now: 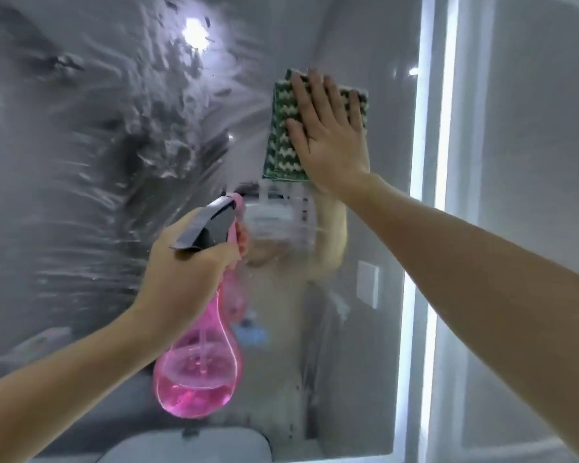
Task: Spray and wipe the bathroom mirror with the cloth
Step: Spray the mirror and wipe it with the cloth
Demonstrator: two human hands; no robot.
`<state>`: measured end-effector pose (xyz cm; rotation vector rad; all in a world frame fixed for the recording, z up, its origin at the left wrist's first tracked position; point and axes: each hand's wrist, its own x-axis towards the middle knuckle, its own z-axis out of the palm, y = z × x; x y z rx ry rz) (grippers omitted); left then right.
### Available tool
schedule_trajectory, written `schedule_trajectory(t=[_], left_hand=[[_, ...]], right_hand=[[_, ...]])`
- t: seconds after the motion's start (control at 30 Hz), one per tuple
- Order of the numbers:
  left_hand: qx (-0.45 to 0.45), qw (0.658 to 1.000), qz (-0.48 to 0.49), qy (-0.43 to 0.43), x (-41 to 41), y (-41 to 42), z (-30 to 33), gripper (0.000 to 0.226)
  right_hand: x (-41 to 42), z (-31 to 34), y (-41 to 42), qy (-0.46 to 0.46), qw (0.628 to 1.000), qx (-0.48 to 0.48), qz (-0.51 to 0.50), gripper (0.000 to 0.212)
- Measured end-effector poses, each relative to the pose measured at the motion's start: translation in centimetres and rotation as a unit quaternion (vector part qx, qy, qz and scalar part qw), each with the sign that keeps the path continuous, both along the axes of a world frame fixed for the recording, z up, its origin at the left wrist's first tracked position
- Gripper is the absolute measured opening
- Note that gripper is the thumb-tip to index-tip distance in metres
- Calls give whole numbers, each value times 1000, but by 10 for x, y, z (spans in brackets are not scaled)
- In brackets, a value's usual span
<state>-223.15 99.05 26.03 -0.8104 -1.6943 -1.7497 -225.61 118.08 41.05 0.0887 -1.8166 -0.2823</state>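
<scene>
The right hand point(328, 135) lies flat on the cloth point(281, 145), fingers straight and spread, pressing it against the mirror point(114, 145) in the upper middle of the view, near the mirror's right edge; its grip is open, nothing pinched or curled round. The cloth is folded, green with pale zigzag stripes, and shows to the left of and above the palm, with a corner past the fingertips on the right. The left hand point(184, 272) holds the spray bottle point(198, 372) below and to the left of the cloth; its grip is closed round the neck just under the dark spray head point(214, 225), the nozzle pointing toward the glass, the pink see-through body hanging down with pink liquid pooled in the bottom. The left part of the mirror is smeared with wet streaks and foam; the right part around the cloth looks clearer. A bright lit strip point(425, 228) runs down the mirror's right edge; a reflected ceiling light point(194, 33) glares near the top.
</scene>
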Motion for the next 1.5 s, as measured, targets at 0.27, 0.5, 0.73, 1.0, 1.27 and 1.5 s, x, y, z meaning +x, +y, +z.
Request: schedule_trajectory(t=[0.27, 0.5, 0.73, 1.0, 1.27, 1.5], left_hand=[[-60, 998, -4, -4, 39, 6, -93, 51], [-96, 994, -1, -50, 48, 11, -186, 27], [-133, 987, 24, -91, 61, 11, -240, 23], [-120, 989, 43, -80, 62, 4, -218, 17], [-92, 995, 7, -24, 52, 4, -141, 27], [-52, 999, -16, 1, 38, 6, -60, 17]], right_hand=[[-3, -155, 19, 33, 998, 53, 16, 54], [1, -300, 28, 18, 998, 50, 23, 52], [8, -411, 30, -34, 992, 113, 34, 55], [11, -364, 39, -45, 973, 221, 47, 50], [-1, -206, 32, 10, 966, 259, 10, 53], [2, -70, 32, 24, 967, 251, -30, 55]])
